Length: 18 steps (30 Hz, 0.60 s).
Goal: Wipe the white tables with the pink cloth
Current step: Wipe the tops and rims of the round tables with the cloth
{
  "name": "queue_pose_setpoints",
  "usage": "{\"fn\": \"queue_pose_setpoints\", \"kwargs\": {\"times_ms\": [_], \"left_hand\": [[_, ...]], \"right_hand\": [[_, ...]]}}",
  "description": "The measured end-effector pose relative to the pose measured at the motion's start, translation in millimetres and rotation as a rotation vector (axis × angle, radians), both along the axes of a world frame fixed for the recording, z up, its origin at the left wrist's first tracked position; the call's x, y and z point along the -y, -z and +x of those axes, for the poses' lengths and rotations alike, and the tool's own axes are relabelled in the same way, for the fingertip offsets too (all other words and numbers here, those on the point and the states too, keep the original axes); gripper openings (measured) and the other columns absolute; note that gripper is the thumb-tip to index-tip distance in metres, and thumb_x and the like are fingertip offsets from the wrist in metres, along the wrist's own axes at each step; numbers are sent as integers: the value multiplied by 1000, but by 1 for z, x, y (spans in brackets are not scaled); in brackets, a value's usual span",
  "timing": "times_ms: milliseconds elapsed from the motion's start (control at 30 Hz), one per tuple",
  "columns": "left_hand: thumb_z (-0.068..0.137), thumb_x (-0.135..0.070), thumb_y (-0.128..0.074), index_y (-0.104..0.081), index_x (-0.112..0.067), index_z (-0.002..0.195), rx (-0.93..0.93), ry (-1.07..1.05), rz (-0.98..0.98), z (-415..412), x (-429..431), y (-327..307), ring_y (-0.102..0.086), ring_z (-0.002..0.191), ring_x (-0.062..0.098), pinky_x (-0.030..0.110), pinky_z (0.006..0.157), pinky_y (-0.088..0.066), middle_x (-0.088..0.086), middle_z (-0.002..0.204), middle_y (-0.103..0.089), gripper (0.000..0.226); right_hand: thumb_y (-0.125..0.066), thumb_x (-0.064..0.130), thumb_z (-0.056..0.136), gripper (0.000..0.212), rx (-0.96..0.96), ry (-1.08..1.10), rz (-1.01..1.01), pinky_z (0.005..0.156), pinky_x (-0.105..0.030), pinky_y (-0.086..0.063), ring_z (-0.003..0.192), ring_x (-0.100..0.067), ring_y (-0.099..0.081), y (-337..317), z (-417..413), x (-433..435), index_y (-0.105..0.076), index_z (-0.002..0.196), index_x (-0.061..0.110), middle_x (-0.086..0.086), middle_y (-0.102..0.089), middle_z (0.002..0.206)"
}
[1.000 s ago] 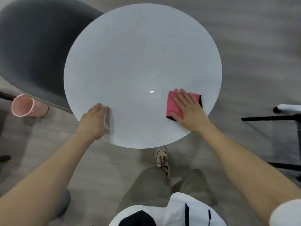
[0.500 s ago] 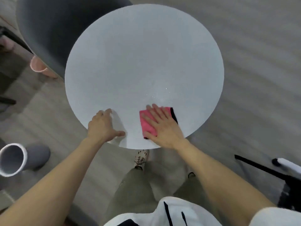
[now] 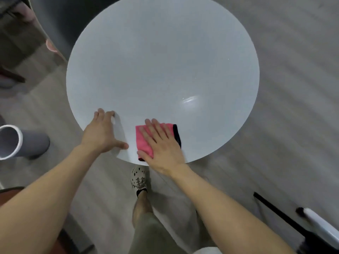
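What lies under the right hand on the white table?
A pink cloth with a dark edge lies flat beneath the right hand, near the white table's near rim. The palm covers much of the cloth, so that part cannot be seen.

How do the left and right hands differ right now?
The right hand lies flat on the cloth; the left hand touches the bare table directly. The right hand's fingers lie close together; the left hand's thumb splays wide. Both rest near the table's near edge.
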State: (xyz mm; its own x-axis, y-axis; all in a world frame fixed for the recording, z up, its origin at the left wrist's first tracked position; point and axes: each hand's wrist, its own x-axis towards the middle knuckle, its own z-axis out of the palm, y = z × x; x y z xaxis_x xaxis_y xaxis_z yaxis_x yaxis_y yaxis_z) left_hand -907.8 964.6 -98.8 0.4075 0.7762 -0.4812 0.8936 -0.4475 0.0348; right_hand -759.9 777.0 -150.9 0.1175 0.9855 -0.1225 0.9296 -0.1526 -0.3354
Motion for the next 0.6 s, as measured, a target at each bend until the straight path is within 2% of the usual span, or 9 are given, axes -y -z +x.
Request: {"fn": "queue_pose_setpoints", "kwargs": {"times_ms": [100, 200, 267, 333, 400, 467, 533, 567, 600], "left_hand": [[38, -77, -98, -30, -24, 157, 0, 24, 1, 2, 1, -2, -38, 152, 30, 58, 102, -57, 10, 162, -31, 148], [40, -80, -95, -29, -26, 157, 14, 38, 25, 0, 3, -1, -38, 152, 30, 56, 102, -56, 10, 162, -30, 145], [40, -83, -91, -28, -26, 156, 11, 53, 55, -2, 3, 0, -37, 152, 29, 57, 101, -56, 10, 162, -30, 143], [44, -87, -87, -26, -26, 159, 3, 71, 75, -6, 4, 0, -30, 158, 29, 58, 108, -52, 12, 167, -26, 144], [49, -89, -83, -24, -27, 162, -19, 104, 77, -8, 5, -3, -24, 161, 29, 54, 111, -49, 13, 171, -22, 142], [56, -81, -85, -30, -27, 159, -38, 137, 36, -4, -2, -13, -37, 153, 29, 48, 101, -55, 13, 166, -33, 129], [67, -65, -88, -47, -26, 149, -44, 207, 9, 1, -24, -21, -61, 122, 29, 38, 80, -55, 7, 137, -59, 100], [70, -58, -88, -54, -25, 142, -40, 262, 26, 3, -40, -25, -66, 107, 28, 35, 73, -51, 4, 119, -65, 86], [72, -55, -89, -57, -23, 138, -16, 312, 55, 6, -57, -28, -66, 101, 29, 34, 71, -50, 2, 110, -66, 80]], "right_hand": [[-38, 66, 105, 80, 116, 150, 23, 131, -58, -17, 167, -32, -9, 8, 96, 17, -25, 171, 22, -9, -19, 179], [-34, 75, 104, 89, 191, 551, -38, 134, -57, -8, 167, -35, -7, 4, 190, 26, -17, 173, 22, -14, -10, 180], [-32, 74, 103, 92, 191, 739, -49, 134, -56, -6, 167, -34, -6, 4, 199, 15, -14, 173, 17, -16, -9, 180], [-32, 67, 104, 90, 166, 873, -45, 133, -57, -9, 167, -34, -6, 3, 156, -6, -14, 172, 11, -18, -9, 180], [-32, 62, 105, 87, 156, 842, -46, 134, -56, -7, 168, -33, -3, 0, 80, -24, -13, 172, 10, -17, -7, 180], [-35, 60, 105, 86, 117, 628, -67, 135, -53, -3, 168, -29, 3, -5, 4, -29, -13, 173, 11, -14, -3, 181], [-40, 59, 105, 85, 99, 401, -63, 135, -52, -5, 168, -24, 5, -6, -26, -22, -16, 173, 15, -9, -2, 181], [-43, 60, 105, 84, 113, 360, -53, 135, -52, -7, 168, -23, 5, -4, -20, -16, -18, 173, 18, -7, -3, 182], [-43, 62, 105, 85, 139, 395, -59, 135, -52, -7, 168, -23, 4, 0, -5, -9, -17, 173, 20, -6, -3, 182]]}}
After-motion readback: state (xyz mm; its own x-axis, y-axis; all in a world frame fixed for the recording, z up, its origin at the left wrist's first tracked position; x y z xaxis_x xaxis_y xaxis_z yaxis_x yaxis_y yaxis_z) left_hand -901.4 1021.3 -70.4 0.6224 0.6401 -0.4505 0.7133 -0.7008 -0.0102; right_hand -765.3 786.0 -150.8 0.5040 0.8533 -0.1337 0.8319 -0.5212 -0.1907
